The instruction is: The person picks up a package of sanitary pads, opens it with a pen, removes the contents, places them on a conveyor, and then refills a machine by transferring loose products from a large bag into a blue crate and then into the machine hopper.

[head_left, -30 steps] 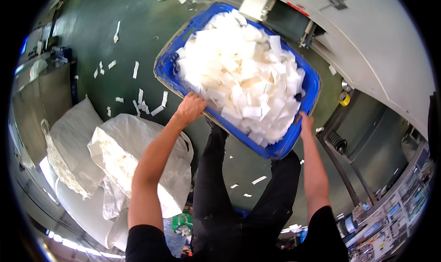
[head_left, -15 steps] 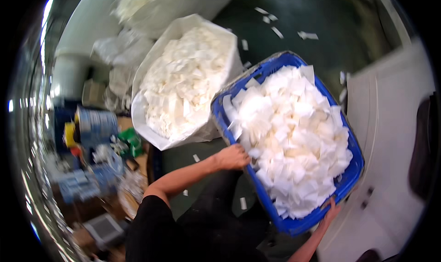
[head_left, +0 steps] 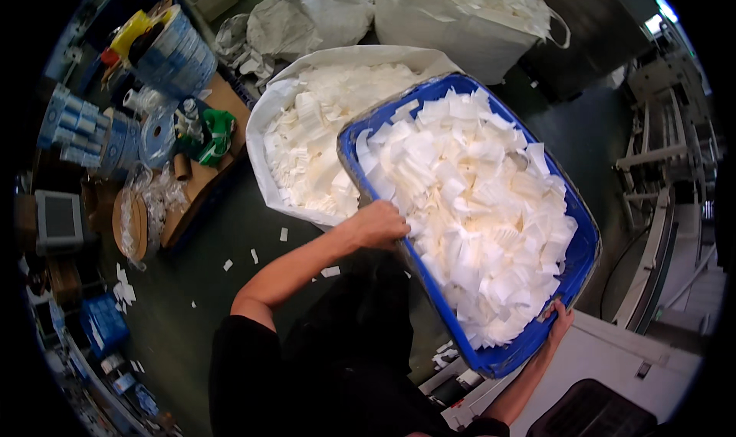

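Observation:
A blue plastic crate (head_left: 447,308) heaped with white and cream paper-like pieces (head_left: 479,215) is held up in front of me. My left hand (head_left: 381,224) is closed round its near left rim. At the near right corner, my right hand (head_left: 561,319) grips the rim, its fingers partly hidden by the crate edge. Beyond and to the left stands a large white sack (head_left: 264,142), its mouth wide and filled with similar pieces. The crate's far left corner overlaps the sack's mouth in this view.
Another filled white sack (head_left: 460,23) stands farther back. To the left, a pallet with cardboard (head_left: 201,184) carries blue-and-white rolls and a green object (head_left: 218,136). Machinery with a conveyor (head_left: 648,261) lines the right, and a white cabinet (head_left: 613,353) is near right. Scraps litter the dark floor (head_left: 222,284).
My view has swung to the right with my body, so the sack now lies straight beyond the crate. The crate stays in both hands and covers more of the sack's mouth.

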